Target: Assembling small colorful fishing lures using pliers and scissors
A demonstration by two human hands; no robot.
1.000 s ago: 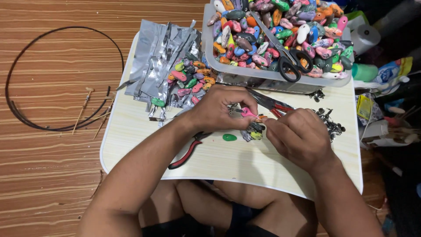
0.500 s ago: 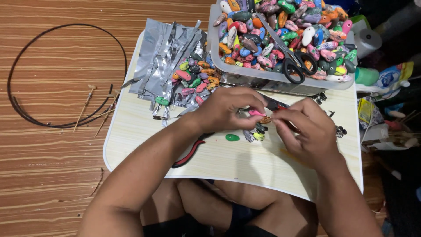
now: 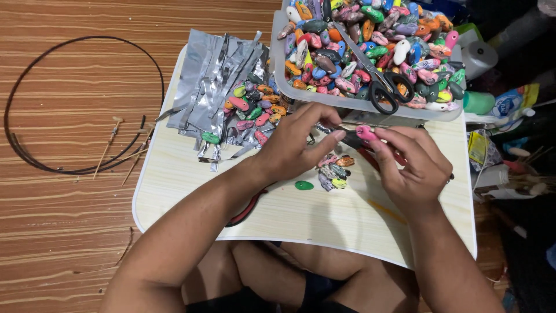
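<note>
Since last frame we've lifted both hands off the board: right hand (image 3: 414,168) pinches pink lure (image 3: 366,133), left hand (image 3: 298,145) fingertips meet it, above small lure pile (image 3: 335,169) on lap table (image 3: 191,191).

It was a home craft corner: a lap table (image 3: 191,203) on wood floor (image 3: 63,243), beside it a tray (image 3: 279,58) of painted lures.
</note>
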